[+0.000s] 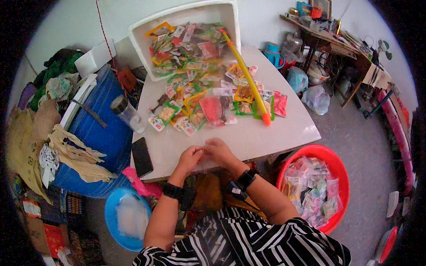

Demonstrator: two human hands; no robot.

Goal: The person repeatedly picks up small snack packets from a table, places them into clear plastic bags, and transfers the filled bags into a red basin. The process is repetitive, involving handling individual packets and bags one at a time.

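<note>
Close together at the near edge of the white table (266, 142) are my left hand (191, 158) and my right hand (220, 153). The left fingers are curled closed; the right fingers bend toward them and are blurred. Something thin and see-through seems to be between the hands, too faint to name. Beyond them lies a loose heap of small snack packets (166, 113), spilling out of a tipped white foam box (138, 44). A clear-edged pouch with a red packet (210, 111) lies nearest my hands. Across the packets rests a yellow stick with orange ends (245, 71).
At the table's left edge are a phone (142, 156) and a clear bottle (135, 123). A blue barrel (102, 146) stands left. Below it, a blue basin (111, 221) holds clear plastic bags (132, 217). On my right, a red basin (341, 177) holds filled clear bags (313, 190).
</note>
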